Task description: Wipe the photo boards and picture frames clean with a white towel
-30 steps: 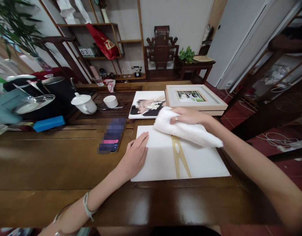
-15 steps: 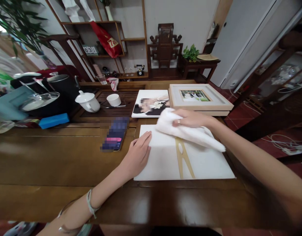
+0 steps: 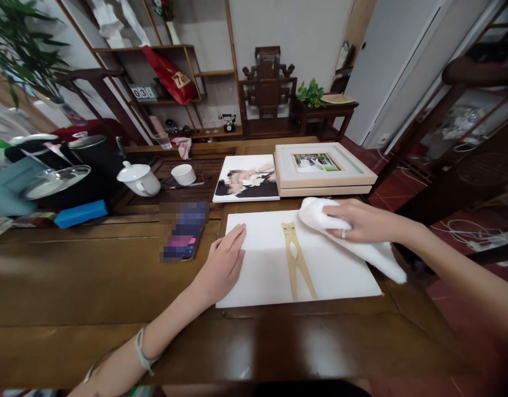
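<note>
On the wooden table in front of me lies a white photo panel (image 3: 258,275), back side up, with a gold A-shaped stand (image 3: 294,256) on it. My left hand (image 3: 225,262) rests flat on the panel's left edge, fingers stretched out. In my right hand (image 3: 353,220) is a bunched white cloth (image 3: 320,214), pressed over the panel's upper right part. The cloth's loose end hangs past the panel's right edge, and it hides that corner.
Behind the panel are a photo print (image 3: 248,179) and a framed picture (image 3: 324,165) in a thick pale frame. A phone (image 3: 185,231) lies to the left. Further back stand a lidded white cup (image 3: 139,179), a small white bowl (image 3: 183,174) and a blue box (image 3: 81,214).
My right hand has moved the cloth to the right across the panel, uncovering the top of the gold stand. My left hand stays on the left edge. The view has shifted slightly.
</note>
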### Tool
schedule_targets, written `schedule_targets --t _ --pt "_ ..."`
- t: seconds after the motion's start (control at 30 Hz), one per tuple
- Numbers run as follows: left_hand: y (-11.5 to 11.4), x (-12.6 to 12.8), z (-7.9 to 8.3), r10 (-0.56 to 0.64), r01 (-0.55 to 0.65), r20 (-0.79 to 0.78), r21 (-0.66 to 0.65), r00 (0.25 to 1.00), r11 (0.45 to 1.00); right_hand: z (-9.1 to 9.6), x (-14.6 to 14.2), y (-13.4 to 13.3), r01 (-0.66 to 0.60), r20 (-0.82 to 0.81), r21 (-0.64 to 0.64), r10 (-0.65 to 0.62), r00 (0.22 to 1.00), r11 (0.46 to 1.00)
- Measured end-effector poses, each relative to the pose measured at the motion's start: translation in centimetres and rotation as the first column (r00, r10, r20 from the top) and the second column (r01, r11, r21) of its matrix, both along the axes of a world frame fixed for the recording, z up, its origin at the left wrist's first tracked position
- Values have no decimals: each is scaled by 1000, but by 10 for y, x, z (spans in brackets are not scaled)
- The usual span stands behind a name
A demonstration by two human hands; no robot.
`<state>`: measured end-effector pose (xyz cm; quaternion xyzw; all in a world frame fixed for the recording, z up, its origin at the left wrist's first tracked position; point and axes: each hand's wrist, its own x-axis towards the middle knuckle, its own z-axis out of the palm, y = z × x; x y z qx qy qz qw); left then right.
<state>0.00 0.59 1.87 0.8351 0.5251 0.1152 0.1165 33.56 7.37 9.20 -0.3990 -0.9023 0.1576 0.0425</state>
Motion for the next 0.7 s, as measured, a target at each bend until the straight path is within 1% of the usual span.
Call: schedule_targets --t 0.1,0.17,0.23,0.37,0.43,0.47,0.53,0.6,0.7 --pt "0 -1 0 1 -1 2 -8 1000 1000 -9 -13 -9 -85 74 22 84 994 996" --pt "0 -1 -1 5 -5 -1 -14 1000 1000 -14 -14 -20 -119 64 11 118 991 993" --pt "1 -1 -1 9 -9 -4 -16 1000 1000 -16 -10 -36 -161 45 -21 161 986 987" --pt "1 0 0 4 -4 0 -11 1000 1000 -8 3 -78 -279 -22 -57 279 960 959" --pt "0 1 0 2 -2 7 -3 1000 1000 -2 6 -91 -306 -60 -72 302 951 949" --pt "0 1 0 2 -2 10 1 1000 1000 0 7 -92 -312 -71 -79 307 949 947" --pt "0 1 1 -1 1 14 5 1000 1000 0 5 -84 -315 -70 -76 310 948 946" --pt "0 1 1 -2 2 15 1 1000 1000 -6 2 -65 -303 -45 -49 301 952 952" --pt "1 0 0 1 -1 15 -6 1000 1000 -20 -2 -32 -244 -29 34 245 969 969"
